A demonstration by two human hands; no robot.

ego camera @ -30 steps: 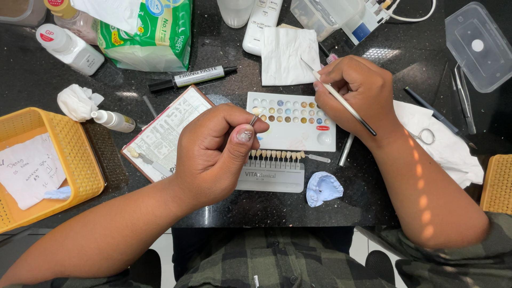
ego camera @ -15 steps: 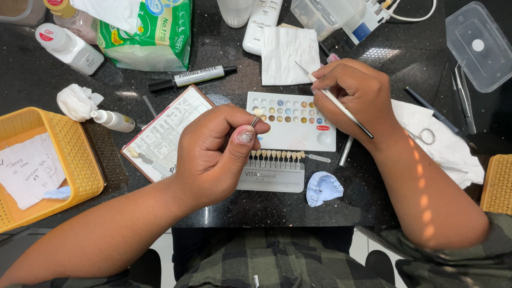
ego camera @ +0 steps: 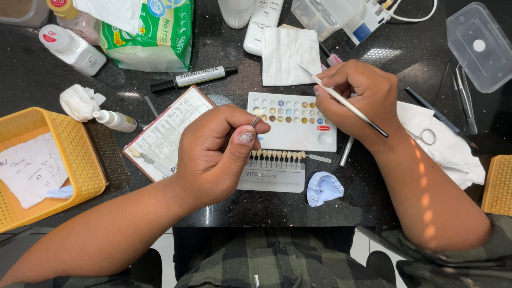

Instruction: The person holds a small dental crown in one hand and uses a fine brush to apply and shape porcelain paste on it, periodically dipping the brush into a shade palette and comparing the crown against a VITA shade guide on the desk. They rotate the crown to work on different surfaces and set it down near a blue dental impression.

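Left hand (ego camera: 216, 154) curled narrow, pinching a thin metal holder (ego camera: 255, 121) between thumb and fingers and raising its tip just over the white well palette (ego camera: 292, 121) near the counter's front edge, apparently to bring the work close to the colours. Right hand (ego camera: 358, 98) closed on a slim brush (ego camera: 341, 99), pen-fashion, bristle end angled toward the folded tissue (ego camera: 285, 56), likely for fine control. Tooth shade guide (ego camera: 272, 169) parked directly below the palette, handy for comparison.
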